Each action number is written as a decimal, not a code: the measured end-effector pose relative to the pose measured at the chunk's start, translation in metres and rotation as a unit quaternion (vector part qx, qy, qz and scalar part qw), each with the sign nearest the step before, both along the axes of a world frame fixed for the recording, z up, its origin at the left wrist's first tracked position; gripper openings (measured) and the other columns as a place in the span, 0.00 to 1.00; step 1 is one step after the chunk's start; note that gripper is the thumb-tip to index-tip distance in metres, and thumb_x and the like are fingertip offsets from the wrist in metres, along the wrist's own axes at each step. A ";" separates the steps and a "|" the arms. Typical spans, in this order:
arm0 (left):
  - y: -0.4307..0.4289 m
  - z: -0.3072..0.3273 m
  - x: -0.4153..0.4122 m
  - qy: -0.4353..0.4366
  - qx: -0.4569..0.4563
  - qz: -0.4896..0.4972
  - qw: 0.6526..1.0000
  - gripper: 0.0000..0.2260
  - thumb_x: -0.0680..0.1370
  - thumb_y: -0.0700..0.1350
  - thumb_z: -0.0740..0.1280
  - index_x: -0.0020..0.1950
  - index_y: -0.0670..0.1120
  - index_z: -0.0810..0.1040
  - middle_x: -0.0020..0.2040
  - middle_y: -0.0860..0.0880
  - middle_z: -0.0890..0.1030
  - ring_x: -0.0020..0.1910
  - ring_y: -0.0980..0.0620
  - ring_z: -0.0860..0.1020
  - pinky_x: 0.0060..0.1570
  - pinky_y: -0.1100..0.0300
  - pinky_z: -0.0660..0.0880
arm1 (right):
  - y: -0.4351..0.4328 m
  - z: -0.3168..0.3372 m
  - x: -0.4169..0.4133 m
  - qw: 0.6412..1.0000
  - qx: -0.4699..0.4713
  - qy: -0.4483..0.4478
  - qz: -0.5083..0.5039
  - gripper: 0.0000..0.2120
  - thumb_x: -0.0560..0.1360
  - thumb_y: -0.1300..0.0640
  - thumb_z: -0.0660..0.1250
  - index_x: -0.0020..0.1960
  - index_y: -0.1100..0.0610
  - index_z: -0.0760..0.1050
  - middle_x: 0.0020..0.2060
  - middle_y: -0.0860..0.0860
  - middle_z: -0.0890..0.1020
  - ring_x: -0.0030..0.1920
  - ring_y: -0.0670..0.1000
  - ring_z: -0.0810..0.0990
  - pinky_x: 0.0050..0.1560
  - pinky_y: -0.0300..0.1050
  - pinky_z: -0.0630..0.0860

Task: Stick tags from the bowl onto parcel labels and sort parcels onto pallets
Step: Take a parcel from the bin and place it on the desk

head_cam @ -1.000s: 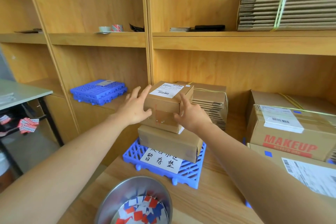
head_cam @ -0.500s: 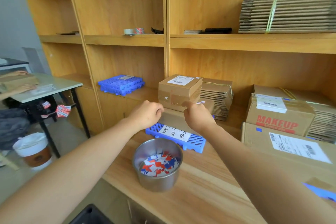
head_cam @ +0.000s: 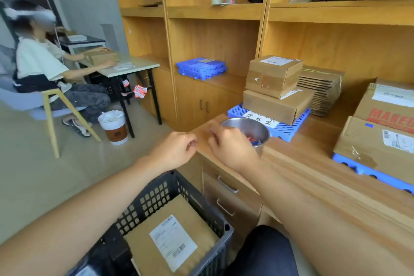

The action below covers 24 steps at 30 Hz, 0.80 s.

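Head view: nearest, a black crate [head_cam: 156, 195] below the counter [head_cam: 302, 159] edge holds a brown parcel [head_cam: 190, 215], its white label [head_cam: 172, 242] facing up. Above the crate the left hand [head_cam: 174, 152] hangs just off the counter's corner, fingers loosely curled with nothing seen in them. The right hand [head_cam: 230, 148] is over that corner, fingers curled; blur hides whether they pinch anything. Right behind its knuckles sits the steel bowl [head_cam: 259, 129] of red, blue and white tags [head_cam: 253, 140]. Beyond, a blue pallet [head_cam: 289, 131] carries two stacked boxes [head_cam: 273, 76]. Bare wood separates it from a second loaded pallet [head_cam: 358, 169] at right.
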<state>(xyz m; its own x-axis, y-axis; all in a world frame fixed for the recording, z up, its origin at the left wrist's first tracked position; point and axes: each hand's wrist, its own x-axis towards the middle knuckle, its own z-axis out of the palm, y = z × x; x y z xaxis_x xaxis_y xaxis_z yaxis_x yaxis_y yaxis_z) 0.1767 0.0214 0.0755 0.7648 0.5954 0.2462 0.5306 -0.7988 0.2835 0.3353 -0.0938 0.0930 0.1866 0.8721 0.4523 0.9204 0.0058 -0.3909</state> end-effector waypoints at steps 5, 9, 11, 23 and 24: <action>-0.022 -0.054 -0.087 0.020 -0.014 0.055 0.998 0.11 0.81 0.44 0.63 0.62 0.49 0.81 0.55 0.54 0.80 0.50 0.55 0.78 0.48 0.62 0.73 | -0.001 -0.055 -0.061 0.993 -0.086 -0.040 0.077 0.07 0.79 0.54 0.59 0.52 0.53 0.74 0.44 0.53 0.80 0.45 0.59 0.81 0.39 0.47 0.72; -0.039 -0.110 -0.145 0.032 0.012 0.108 0.994 0.12 0.81 0.47 0.63 0.63 0.51 0.80 0.56 0.55 0.82 0.51 0.53 0.79 0.48 0.57 0.76 | 0.005 -0.112 -0.093 0.977 -0.149 -0.057 0.141 0.18 0.80 0.54 0.59 0.69 0.53 0.72 0.59 0.54 0.79 0.56 0.59 0.80 0.48 0.53 0.79; -0.049 -0.142 -0.169 0.046 -0.001 0.125 0.991 0.13 0.81 0.49 0.63 0.65 0.51 0.79 0.60 0.53 0.81 0.57 0.51 0.78 0.52 0.54 0.77 | 0.006 -0.141 -0.106 0.959 -0.212 -0.087 0.168 0.24 0.81 0.50 0.60 0.77 0.51 0.64 0.70 0.55 0.72 0.67 0.60 0.74 0.60 0.56 0.76; -0.106 -0.263 -0.202 0.203 -0.210 0.193 0.937 0.29 0.82 0.66 0.52 0.80 0.58 0.50 0.79 0.49 0.57 0.76 0.43 0.60 0.67 0.48 0.71 | 0.010 -0.248 -0.132 0.827 -0.503 -0.175 0.178 0.44 0.74 0.28 0.60 0.78 0.33 0.35 0.79 0.53 0.32 0.79 0.62 0.36 0.76 0.69 0.45; -0.108 -0.270 -0.199 0.201 -0.233 0.198 0.931 0.29 0.82 0.65 0.52 0.80 0.58 0.50 0.79 0.49 0.56 0.75 0.43 0.61 0.68 0.47 0.70 | 0.011 -0.252 -0.130 0.825 -0.509 -0.176 0.168 0.44 0.75 0.28 0.60 0.78 0.34 0.35 0.79 0.53 0.32 0.79 0.63 0.36 0.76 0.70 0.46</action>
<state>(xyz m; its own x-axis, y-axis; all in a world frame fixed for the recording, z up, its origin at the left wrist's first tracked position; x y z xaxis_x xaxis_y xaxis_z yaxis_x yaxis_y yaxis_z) -0.0224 -0.0867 -0.1941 0.4370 0.8208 -0.3680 0.8954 -0.3579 0.2650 0.2050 -0.0831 -0.1589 -0.1306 0.8090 -0.5731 0.9913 0.1175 -0.0601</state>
